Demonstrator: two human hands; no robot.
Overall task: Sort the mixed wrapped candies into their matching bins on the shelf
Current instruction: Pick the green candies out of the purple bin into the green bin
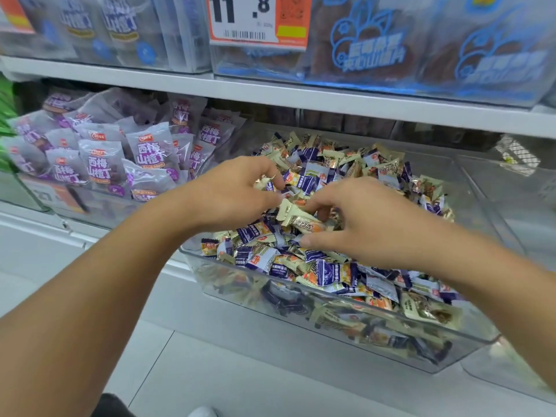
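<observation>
Clear bin point(301, 299), front wall nearest, holds mixed wrapped candies point(328, 275) in cream-gold and blue-white. Right hand point(370, 224) hovers over the pile, fingers curled, pinching a cream-gold candy point(301, 219); its long axis runs left-far to right-near, just left of the fingertips. Left hand point(237, 191), beyond and left, curls fingers around more cream wrappers. Purple pouches point(99, 164) sit far left.
</observation>
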